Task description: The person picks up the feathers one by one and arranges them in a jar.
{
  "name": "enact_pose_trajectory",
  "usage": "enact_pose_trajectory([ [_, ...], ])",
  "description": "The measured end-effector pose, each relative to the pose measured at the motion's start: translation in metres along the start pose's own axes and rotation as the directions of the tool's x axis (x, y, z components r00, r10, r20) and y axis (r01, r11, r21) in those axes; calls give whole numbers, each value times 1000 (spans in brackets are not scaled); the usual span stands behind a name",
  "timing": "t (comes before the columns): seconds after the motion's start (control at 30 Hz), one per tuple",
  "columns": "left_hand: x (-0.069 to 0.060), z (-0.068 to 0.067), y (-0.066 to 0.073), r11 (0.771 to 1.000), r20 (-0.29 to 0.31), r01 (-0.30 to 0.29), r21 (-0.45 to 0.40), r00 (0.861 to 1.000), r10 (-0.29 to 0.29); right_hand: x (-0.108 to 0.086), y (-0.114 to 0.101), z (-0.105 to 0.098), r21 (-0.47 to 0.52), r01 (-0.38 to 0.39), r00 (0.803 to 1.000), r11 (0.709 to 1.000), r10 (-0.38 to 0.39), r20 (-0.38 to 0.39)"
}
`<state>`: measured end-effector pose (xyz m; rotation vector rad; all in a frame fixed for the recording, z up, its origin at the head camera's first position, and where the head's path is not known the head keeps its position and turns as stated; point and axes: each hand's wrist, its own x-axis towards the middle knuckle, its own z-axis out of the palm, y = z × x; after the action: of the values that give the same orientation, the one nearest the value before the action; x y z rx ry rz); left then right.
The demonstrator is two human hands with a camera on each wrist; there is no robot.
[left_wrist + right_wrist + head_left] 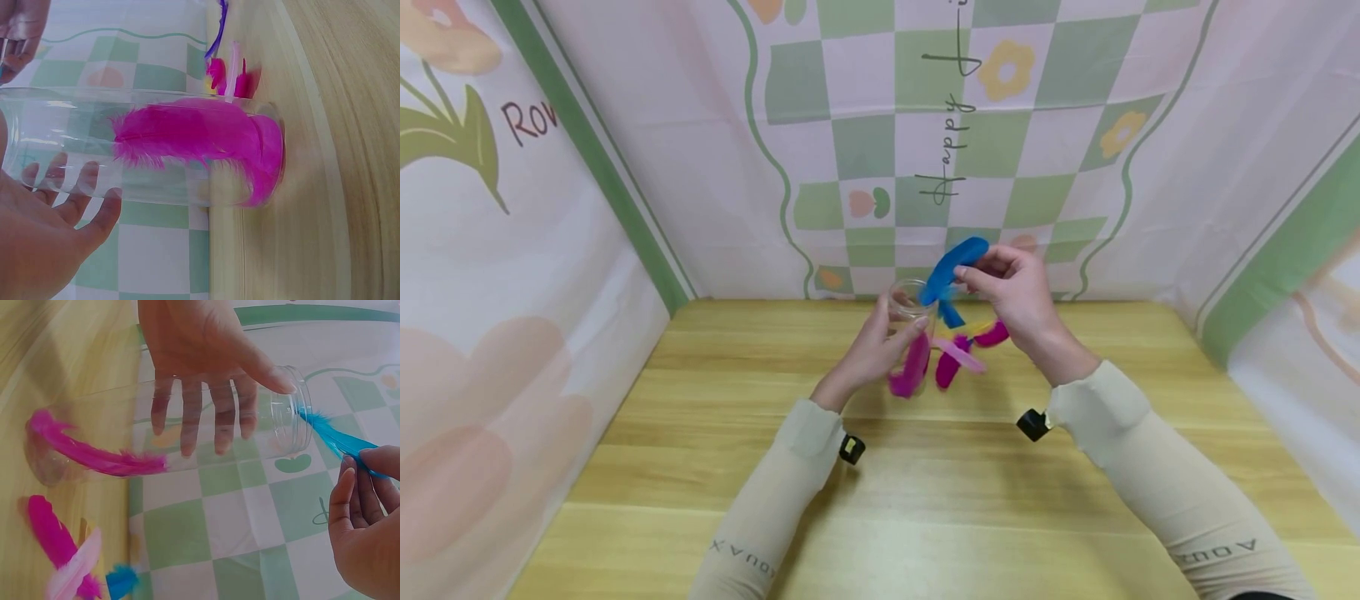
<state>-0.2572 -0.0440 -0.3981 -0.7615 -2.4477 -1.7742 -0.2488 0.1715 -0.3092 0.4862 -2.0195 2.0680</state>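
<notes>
A clear jar (907, 321) stands upright on the wooden table, and my left hand (874, 340) grips it around its upper part. Inside its lower part lies a magenta feather (181, 131), bent at the jar's bottom. My right hand (1011, 287) pinches a blue feather (957, 267) between thumb and fingers. The lower end of that feather is at the jar's mouth (301, 412), as the right wrist view shows. To the right of the jar lie loose feathers: a magenta feather (50, 531), a light pink feather (75, 565) and a blue feather (122, 581).
The wooden table (910, 500) ends at the back against a cloth wall (865, 150) with green and white checks. Cloth also hangs at both sides. Each wrist wears a small black camera, one beside the left wrist (852, 448).
</notes>
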Motion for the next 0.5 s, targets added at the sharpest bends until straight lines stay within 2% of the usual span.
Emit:
enact_pose_trajectory([
  [0.5,0,-1,1,1000,4,3,20,1000,-3,-3,4,2,-12,18,999,1000,-18,32],
])
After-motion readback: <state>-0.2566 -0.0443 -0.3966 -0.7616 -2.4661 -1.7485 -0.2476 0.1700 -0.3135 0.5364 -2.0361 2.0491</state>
